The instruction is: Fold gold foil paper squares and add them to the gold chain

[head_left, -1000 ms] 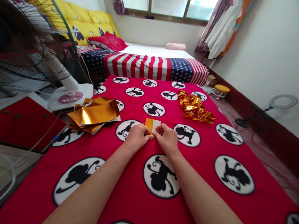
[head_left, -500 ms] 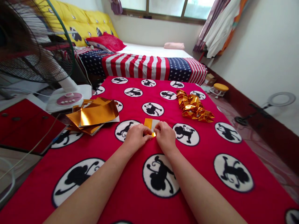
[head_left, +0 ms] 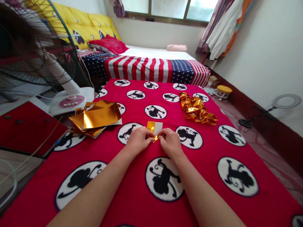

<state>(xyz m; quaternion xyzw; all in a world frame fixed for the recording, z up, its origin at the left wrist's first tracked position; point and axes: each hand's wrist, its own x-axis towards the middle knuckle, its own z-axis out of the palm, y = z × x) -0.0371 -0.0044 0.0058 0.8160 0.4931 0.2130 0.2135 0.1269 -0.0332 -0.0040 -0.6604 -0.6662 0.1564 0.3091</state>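
Observation:
A small piece of gold foil paper (head_left: 151,126), gold on its left part and pale grey on its right, lies on the red cloth with its near end folded. My left hand (head_left: 140,138) pinches the near left edge. From the other side my right hand (head_left: 169,141) has its fingertips closed on the near right edge. A pile of flat gold sheets (head_left: 101,116) rests at the left. Several folded gold pieces (head_left: 197,108) sit in a cluster at the far right of the cloth.
A fan (head_left: 71,94) stands at the left beside a red-topped cabinet (head_left: 28,127). Beyond the monkey-print cloth (head_left: 201,170) is a bed (head_left: 151,67). On the floor at the right are a yellow stool (head_left: 224,89) and a ring light (head_left: 287,101).
My right hand has shifted slightly right and nearer, uncovering more of the grey part. The folded near end now shows as a thin gold strip between the fingertips.

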